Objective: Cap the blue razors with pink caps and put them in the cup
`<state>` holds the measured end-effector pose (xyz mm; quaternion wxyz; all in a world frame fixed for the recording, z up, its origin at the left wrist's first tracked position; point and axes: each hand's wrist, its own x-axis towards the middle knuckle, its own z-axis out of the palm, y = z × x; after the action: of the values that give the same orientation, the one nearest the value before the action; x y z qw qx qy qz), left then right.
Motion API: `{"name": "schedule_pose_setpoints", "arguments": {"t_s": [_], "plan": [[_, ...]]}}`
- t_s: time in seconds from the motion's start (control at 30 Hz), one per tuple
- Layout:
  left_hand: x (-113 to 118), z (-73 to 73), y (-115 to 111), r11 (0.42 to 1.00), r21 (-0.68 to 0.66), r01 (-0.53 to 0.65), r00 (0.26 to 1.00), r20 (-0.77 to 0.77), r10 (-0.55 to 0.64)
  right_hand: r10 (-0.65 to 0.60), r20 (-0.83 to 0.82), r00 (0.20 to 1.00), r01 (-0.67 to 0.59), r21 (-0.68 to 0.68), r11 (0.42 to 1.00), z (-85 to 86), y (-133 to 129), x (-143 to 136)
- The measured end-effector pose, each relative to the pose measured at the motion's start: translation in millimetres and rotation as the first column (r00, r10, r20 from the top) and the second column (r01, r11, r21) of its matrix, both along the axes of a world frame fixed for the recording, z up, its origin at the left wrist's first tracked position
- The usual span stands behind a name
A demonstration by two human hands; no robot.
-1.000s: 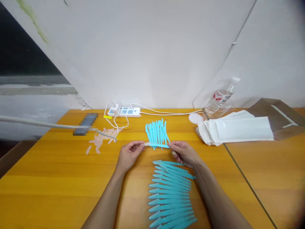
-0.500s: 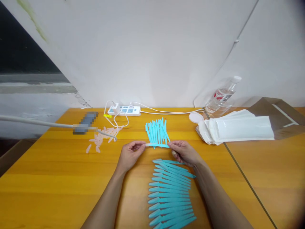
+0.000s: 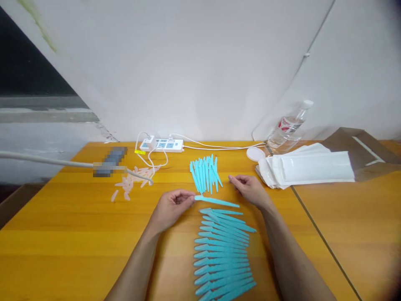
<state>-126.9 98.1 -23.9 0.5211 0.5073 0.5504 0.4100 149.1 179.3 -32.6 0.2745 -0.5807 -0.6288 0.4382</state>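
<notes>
My left hand (image 3: 172, 209) pinches a light-blue eyebrow razor (image 3: 217, 202) at its capped end. The razor's handle points right and slants slightly down toward me. My right hand (image 3: 249, 189) hovers to the right of the razor, apart from it, with fingers drawn together and nothing visible in them. Just beyond the held razor lies a small pile of blue razors (image 3: 205, 173), side by side and pointing away from me. Nearer to me, a long row of capped blue razors (image 3: 224, 251) is fanned out crosswise, their capped ends on the left.
Pale pink, translucent blade caps (image 3: 128, 184) lie scattered at left, beside a blurred phone (image 3: 111, 161) and cable. A power strip (image 3: 172, 145) sits against the wall. At right are a round white lid (image 3: 255, 154), a water bottle (image 3: 290, 125), white padded mailers (image 3: 316, 169) and an open carton (image 3: 363, 146).
My right hand has let go of the razor's handle end and moved up and right. The razor, still in my left hand, has come nearer to me and now tilts down to the right.
</notes>
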Motion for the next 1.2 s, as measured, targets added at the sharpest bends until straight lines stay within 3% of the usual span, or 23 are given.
{"name": "schedule_pose_setpoints", "arguments": {"t_s": [0.07, 0.17, 0.3, 0.37, 0.47, 0.53, 0.6, 0.67, 0.7, 0.77, 0.87, 1.0, 1.2], "plan": [[6, 0.8, -14, 0.994, -0.053, 0.095, 0.993, -0.064, -0.098, -0.096, 0.172, 0.98, 0.081, 0.092, 0.992, 0.1, 9, 0], [20, -1.7, -34, 0.979, -0.075, 0.189, 0.966, -0.167, -0.199, -0.128, 0.359, 0.925, 0.068, 0.174, 0.982, -0.6, 24, -18], [29, 2.6, -46, 0.959, 0.077, 0.272, 0.891, -0.396, -0.221, -0.09, 0.469, 0.879, -0.005, 0.197, 0.98, -2.7, 41, -51], [18, 5.5, -47, 0.951, 0.145, 0.275, 0.865, -0.469, -0.178, -0.065, 0.48, 0.875, -0.027, 0.182, 0.983, -4.1, 48, -59], [-25, 2.2, -45, 0.978, 0.172, 0.12, 0.822, -0.569, -0.001, -0.043, 0.457, 0.888, -0.037, 0.163, 0.986, -5.4, 53, -58], [-67, -4.6, -43, 0.974, 0.218, -0.064, 0.707, -0.679, 0.198, -0.043, 0.422, 0.906, -0.024, 0.152, 0.988, -5.2, 55, -52], [-111, -11.6, -40, 0.938, 0.265, -0.223, 0.447, -0.828, 0.339, -0.043, 0.369, 0.928, -0.007, 0.133, 0.991, -4.3, 54, -46], [-147, -16.6, -38, 0.917, 0.28, -0.285, 0.213, -0.914, 0.345, -0.031, 0.305, 0.952, -0.001, 0.104, 0.995, -3.3, 51, -42], [-160, -18.0, -37, 0.929, 0.256, -0.267, 0.151, -0.941, 0.303, -0.019, 0.271, 0.962, -0.005, 0.086, 0.996, -3.0, 49, -40], [-176, -18.5, -35, 0.963, 0.187, -0.195, 0.097, -0.973, 0.208, 0.012, 0.196, 0.98, -0.023, 0.052, 0.998, -3.1, 44, -39], [-179, -15.1, -34, 0.984, 0.151, -0.097, 0.089, -0.983, 0.159, 0.066, 0.081, 0.994, -0.067, 0.003, 0.998, -5.6, 34, -35], [-176, -12.9, -34, 0.991, 0.136, 0.003, 0.223, -0.966, 0.132, 0.128, -0.043, 0.991, -0.128, 0.015, 0.992, -10.0, 18, -23], [-165, -22.7, -24, 0.99, 0.126, 0.071, 0.424, -0.902, 0.084, 0.133, 0.121, 0.984, -0.16, 0.25, 0.955, -10.4, -9, -15]]}}
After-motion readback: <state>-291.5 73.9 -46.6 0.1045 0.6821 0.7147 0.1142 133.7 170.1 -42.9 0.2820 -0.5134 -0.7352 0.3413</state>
